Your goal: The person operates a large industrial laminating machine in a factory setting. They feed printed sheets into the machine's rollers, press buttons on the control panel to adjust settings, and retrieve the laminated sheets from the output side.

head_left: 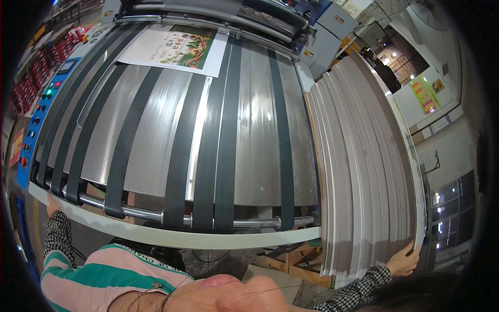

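My left hand [53, 206] touches the near left corner of the pale front rail [208, 237] of a conveyor table. Its visible fingers are stretched against the rail and hold nothing I can see. At the right, my right hand [404, 262] is closed at the near right corner of a stack of grey boards [358, 156], fingers bent over the outermost edge. How many boards it grips is hidden. Far up the conveyor lies a printed sheet [169, 48], white with a green and orange picture, flat across the dark belts [179, 171].
A blue control panel [39, 112] with buttons and a small screen runs along the conveyor's left side. Rollers [208, 23] and a grey machine housing [327, 36] stand at the far end. Red packages [41, 78] are piled beyond the panel. Wooden pallet pieces [296, 262] lie below the stack.
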`<state>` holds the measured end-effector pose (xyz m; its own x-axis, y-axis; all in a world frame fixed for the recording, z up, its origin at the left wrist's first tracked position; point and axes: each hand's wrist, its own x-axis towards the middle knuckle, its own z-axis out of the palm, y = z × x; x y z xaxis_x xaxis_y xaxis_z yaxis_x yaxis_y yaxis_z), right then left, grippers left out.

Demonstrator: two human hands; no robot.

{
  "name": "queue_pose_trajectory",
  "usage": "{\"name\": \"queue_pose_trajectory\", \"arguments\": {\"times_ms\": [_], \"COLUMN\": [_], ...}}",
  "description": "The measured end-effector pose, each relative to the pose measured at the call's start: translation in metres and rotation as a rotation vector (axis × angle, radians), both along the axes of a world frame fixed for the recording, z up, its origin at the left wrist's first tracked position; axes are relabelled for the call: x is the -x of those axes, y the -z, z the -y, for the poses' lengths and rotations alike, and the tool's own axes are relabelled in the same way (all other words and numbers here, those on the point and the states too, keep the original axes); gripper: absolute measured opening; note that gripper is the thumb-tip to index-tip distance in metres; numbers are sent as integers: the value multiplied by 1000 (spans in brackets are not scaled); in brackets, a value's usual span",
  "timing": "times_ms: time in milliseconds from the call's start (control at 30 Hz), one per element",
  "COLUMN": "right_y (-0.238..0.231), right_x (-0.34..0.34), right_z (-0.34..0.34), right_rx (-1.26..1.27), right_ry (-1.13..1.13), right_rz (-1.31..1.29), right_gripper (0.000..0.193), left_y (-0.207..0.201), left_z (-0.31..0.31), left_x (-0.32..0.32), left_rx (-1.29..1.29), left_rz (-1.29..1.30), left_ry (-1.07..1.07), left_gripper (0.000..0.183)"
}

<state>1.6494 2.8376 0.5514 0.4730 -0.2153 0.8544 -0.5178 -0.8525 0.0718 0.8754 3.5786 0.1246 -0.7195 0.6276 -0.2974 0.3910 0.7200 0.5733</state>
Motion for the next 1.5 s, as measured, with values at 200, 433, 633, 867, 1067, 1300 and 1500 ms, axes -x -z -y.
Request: {"name": "queue_pose_trajectory", "arguments": {"times_ms": [200, 433, 633, 867, 1067, 1300, 1500], "right_y": [-13, -46, -54, 117, 236, 265, 252], "right_x": [6, 27, 43, 70, 125, 243, 324], "right_z": [-24, -63, -96, -254, -378, -499, -569], "right_rx": [-51, -8, -55, -34, -307, -753, -1101], "right_ry": [116, 213, -221, -826, -1207, -1513, -1684], "right_rz": [-75, -201, -362, -768, -973, -1228, -1305], "right_gripper": [53, 27, 25, 19, 27, 30, 31], "left_y": [-15, -43, -25, -44, -56, -102, -131], "left_z": [21, 47, 52, 67, 76, 46, -4], "left_x": [-20, -64, -71, -89, -79, -54, -84], "left_rx": [-46, -79, -161, -352, -435, -689, -1030], "left_rz": [1, 125, -47, 103, -360, -212, 464], "left_ry": [-42, 36, -42, 33, 245, 209, 330], "left_gripper": [89, 88, 90, 75, 71, 50, 36]}}
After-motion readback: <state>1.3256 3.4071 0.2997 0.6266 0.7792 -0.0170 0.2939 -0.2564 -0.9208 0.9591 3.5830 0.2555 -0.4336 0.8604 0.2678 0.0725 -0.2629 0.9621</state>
